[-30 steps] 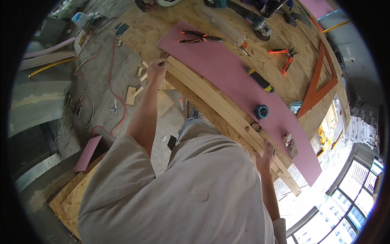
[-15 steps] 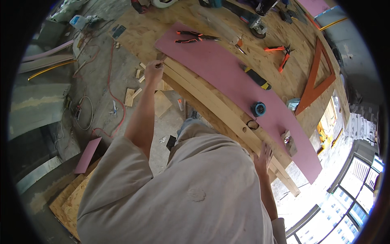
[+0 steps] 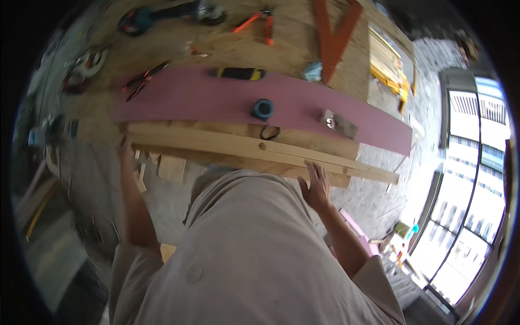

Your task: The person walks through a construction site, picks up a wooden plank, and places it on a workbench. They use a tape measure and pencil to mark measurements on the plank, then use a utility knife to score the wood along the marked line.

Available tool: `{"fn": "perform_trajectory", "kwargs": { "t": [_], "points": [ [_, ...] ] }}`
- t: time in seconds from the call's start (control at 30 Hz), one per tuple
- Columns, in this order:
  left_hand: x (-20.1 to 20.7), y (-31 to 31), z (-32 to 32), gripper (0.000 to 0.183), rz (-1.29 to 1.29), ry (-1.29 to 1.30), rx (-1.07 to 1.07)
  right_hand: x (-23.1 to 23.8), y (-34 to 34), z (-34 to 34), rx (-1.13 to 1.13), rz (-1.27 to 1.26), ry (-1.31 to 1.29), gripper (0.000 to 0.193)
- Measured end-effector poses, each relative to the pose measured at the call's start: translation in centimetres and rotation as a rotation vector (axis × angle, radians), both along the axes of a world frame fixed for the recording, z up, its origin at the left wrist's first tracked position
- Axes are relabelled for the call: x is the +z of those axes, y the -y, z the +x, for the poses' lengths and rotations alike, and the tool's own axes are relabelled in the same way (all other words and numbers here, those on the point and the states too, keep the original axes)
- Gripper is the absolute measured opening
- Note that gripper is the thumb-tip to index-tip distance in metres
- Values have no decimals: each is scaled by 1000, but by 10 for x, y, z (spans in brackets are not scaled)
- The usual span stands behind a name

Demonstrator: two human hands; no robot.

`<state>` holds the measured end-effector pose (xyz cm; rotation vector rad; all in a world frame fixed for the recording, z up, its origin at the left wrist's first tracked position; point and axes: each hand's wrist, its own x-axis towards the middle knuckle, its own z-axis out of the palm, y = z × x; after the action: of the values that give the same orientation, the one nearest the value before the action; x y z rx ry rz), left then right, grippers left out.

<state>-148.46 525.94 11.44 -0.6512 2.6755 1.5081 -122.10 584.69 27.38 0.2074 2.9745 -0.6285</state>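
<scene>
Two long pale wooden strips [image 3: 216,143] lie side by side along the table's near edge, running past its right end. At their left end is my left hand [image 3: 125,145], smeared by motion, so its fingers are hard to read. My right hand [image 3: 318,188] is open, thumb apart, with its fingertips at the near edge of the strips toward their right part. Just behind the strips lies a long pink board [image 3: 195,100]. On it are a blue-and-black round tool with a dark loop [image 3: 263,109], a black-and-yellow tool [image 3: 241,73] and a small block-like tool [image 3: 338,123].
Orange-handled pliers [image 3: 142,81] rest at the pink board's left end, and another pair [image 3: 259,24] lies farther back. An angle grinder [image 3: 168,15], a circular-blade tool [image 3: 86,70] and an orange triangular square [image 3: 333,40] are on the wooden table [image 3: 292,54]. Wood offcuts [image 3: 172,168] lie on the floor.
My view has turned, so the strips and pink board now run nearly level across it. My right hand's fingers have spread, its palm now off the strips; my left hand stays by their left end.
</scene>
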Motion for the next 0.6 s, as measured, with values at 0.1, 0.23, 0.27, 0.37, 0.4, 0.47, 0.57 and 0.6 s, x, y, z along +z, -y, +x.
{"fn": "perform_trajectory", "kwargs": {
  "t": [0.1,0.23,0.27,0.37,0.4,0.47,0.57,0.6],
  "points": [
    [-30,59,-4,42,-154,23,-37,-33,-6,85,-325,-393,431,25],
    [17,-8,3,37,-351,2,66,-89,17,238,-826,-772,893,24],
    [54,-41,7,36,-412,46,99,-90,28,261,-937,-819,920,24],
    [104,-98,10,29,-459,68,170,-88,61,309,-1203,-941,886,24],
    [81,-85,4,27,-449,-76,93,-87,67,315,-1245,-968,857,23],
    [62,-85,-16,23,-413,-217,-13,-88,78,319,-1309,-1007,788,23],
    [95,-148,-33,19,-253,-193,-140,-87,84,318,-1345,-1025,706,23],
    [101,-164,-39,18,-204,-226,-214,-88,85,316,-1348,-1028,688,23]
  ]
}}
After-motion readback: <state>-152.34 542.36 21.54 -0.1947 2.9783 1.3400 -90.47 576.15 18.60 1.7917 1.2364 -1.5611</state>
